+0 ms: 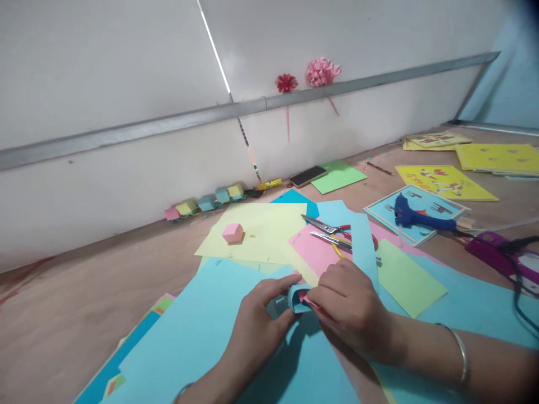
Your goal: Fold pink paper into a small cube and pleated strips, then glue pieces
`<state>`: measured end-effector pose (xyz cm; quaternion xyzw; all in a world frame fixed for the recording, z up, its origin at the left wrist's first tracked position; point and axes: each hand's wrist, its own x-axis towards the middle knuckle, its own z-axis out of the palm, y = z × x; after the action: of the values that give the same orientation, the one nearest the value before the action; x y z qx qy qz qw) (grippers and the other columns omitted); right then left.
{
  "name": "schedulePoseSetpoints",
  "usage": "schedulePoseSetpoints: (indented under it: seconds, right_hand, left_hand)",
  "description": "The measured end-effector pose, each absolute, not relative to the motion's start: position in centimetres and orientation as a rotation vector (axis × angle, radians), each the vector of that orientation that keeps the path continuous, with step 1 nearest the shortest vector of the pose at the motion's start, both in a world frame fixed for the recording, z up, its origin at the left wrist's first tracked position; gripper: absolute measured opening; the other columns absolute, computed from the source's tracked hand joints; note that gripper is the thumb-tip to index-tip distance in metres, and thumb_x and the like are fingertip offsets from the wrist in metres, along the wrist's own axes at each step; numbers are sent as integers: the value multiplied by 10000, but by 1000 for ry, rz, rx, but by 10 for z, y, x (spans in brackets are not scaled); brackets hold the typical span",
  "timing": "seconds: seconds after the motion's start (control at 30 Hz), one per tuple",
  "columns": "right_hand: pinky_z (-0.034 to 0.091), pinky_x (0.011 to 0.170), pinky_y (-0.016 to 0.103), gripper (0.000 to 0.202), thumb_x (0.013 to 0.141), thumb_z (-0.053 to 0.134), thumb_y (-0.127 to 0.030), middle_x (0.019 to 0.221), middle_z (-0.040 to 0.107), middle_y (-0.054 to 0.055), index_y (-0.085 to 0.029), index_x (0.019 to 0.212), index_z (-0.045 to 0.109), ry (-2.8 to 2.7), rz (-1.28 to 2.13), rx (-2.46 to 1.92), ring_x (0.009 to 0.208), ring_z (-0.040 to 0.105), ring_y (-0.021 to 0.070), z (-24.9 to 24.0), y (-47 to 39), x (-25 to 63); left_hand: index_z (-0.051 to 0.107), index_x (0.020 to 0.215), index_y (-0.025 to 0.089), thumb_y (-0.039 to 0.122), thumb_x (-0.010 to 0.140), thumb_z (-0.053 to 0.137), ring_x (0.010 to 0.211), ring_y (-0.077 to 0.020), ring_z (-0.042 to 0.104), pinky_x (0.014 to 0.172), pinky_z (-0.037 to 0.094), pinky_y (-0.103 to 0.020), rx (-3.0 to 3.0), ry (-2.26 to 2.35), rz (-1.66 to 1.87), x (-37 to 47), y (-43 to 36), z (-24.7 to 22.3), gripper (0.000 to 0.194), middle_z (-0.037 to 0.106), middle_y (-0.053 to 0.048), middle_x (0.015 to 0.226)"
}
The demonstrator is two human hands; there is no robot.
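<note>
My left hand point(257, 314) pinches a small light-blue folded paper piece point(293, 304) between thumb and fingers. The piece is hollow, with its opening facing up toward me. My right hand point(354, 310) is closed on a pink paper piece point(315, 305) whose tip reaches into that opening. How far the pink paper goes in is hidden by my fingers. Both hands are above a large light-blue paper sheet point(189, 320). Beyond them, a pink folded paper shape point(232, 233) sits on a pale yellow sheet point(269, 224).
Two pairs of scissors point(332, 229) lie past my right hand. To the right are a blue glue gun point(421, 217), a dark cable point(517, 297) and a green sheet point(410, 278). Several small paper shapes point(206, 203) and a phone point(308, 176) line the wall.
</note>
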<state>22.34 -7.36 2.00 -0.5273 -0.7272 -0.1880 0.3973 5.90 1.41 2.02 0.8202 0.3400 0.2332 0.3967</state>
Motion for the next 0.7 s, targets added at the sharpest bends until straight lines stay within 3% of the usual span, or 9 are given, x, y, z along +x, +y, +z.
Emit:
schedulePoseSetpoints:
  seconds: [0.3, 0.7]
  right_hand:
    - [209, 589, 317, 378, 906, 438, -65, 521, 437, -12, -168, 552, 525, -1856, -554, -1401, 558, 329, 134, 14, -72, 222]
    - [211, 575, 327, 354, 825, 460, -11, 497, 438, 0, -168, 508, 476, -1992, -756, -1380, 550, 314, 140, 26, -72, 229]
  left_hand:
    - [673, 1180, 254, 91, 638, 630, 919, -205, 691, 906, 541, -396, 2075, 936, 529, 60, 8, 24, 568, 746, -13, 926]
    - [636, 1211, 245, 206, 733, 631, 883, -225, 718, 846, 577, -419, 2162, 840, 510, 58, 5, 28, 480, 763, -35, 930]
